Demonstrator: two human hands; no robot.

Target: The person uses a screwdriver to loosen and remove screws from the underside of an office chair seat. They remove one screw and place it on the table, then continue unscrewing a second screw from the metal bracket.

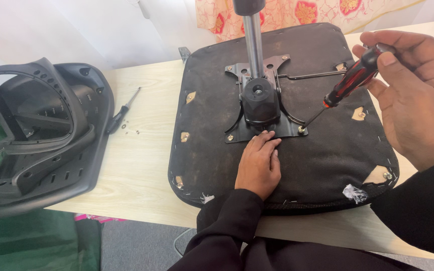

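An upturned black chair seat (pixel 217 150) lies on the pale wooden table (pixel 141 165). A black metal mechanism plate (pixel 259 123) with a chrome gas cylinder (pixel 253 42) is fixed at its centre. My left hand (pixel 258 165) rests flat on the seat, fingertips touching the plate's near edge. My right hand (pixel 413 95) is shut on a red and black screwdriver (pixel 353 80), whose tip sits on a screw at the plate's near right corner (pixel 301 129).
A black plastic chair back with armrests (pixel 41 130) lies on the table's left end. A second screwdriver (pixel 121 113) and a few loose screws (pixel 130 129) lie between it and the seat. A patterned cloth (pixel 297 12) is behind the table.
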